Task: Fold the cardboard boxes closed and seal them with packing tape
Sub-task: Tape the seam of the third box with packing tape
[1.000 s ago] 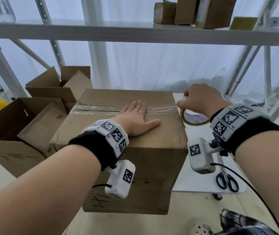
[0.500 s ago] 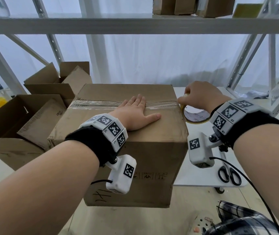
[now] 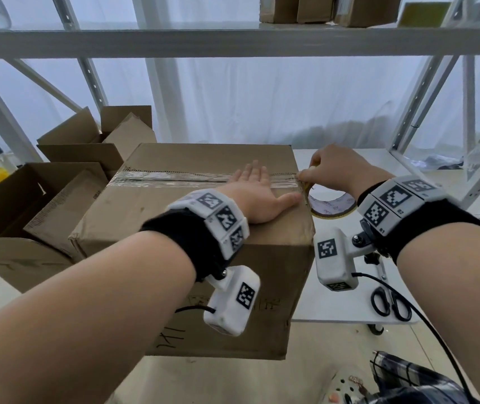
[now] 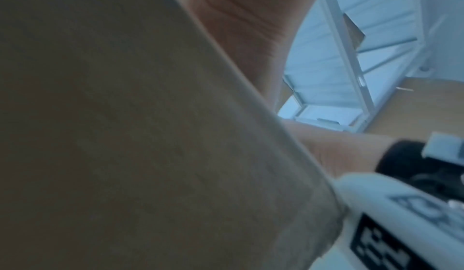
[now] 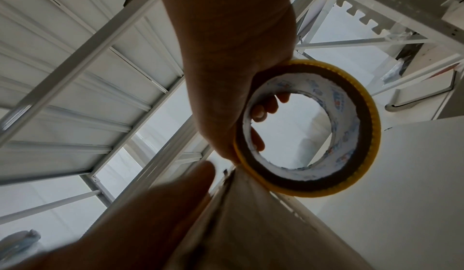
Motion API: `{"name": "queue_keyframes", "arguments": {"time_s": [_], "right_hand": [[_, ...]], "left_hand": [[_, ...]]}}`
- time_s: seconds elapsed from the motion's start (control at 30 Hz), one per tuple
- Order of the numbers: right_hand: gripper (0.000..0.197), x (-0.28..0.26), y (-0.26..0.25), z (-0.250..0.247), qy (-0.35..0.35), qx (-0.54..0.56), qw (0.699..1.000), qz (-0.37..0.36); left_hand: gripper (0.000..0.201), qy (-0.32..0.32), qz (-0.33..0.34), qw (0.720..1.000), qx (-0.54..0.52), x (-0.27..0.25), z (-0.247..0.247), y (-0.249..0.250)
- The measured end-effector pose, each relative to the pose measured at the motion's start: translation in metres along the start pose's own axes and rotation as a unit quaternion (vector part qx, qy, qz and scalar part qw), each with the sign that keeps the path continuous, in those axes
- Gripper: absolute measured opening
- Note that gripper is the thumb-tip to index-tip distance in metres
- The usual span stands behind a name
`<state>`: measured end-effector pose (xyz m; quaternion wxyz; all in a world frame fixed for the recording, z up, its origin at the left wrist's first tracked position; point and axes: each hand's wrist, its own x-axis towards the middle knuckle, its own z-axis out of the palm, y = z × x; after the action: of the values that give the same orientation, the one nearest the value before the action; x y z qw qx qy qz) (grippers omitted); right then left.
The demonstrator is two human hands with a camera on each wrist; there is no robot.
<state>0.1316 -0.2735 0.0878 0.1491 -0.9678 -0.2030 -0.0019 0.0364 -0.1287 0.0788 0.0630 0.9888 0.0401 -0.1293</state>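
Head view: closed cardboard box (image 3: 174,217) — glossy tape strip (image 3: 174,179).

Left hand (image 3: 257,196) flat; right hand (image 3: 333,167) curled, gripping

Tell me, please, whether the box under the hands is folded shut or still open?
Shut: the box has its flaps flat, clear tape along the seam, and the left hand lies on top.
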Motion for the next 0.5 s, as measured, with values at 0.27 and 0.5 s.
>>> {"name": "queue_keyframes", "arguments": {"time_s": [0.27,0.5], "right_hand": [[0.028,0.002,0.004,0.003,0.008,0.008,1.000,-0.011],[0.029,-0.003,0.001,0.005,0.020,0.002,1.000,-0.012]], "left_hand": [[0.075,0.002,0.079,0.997,-0.011,0.001,-0.005,-0.018],[0.085,0.007,-0.004,1.000,0.007,-0.016,-0.003,-0.052]]}}
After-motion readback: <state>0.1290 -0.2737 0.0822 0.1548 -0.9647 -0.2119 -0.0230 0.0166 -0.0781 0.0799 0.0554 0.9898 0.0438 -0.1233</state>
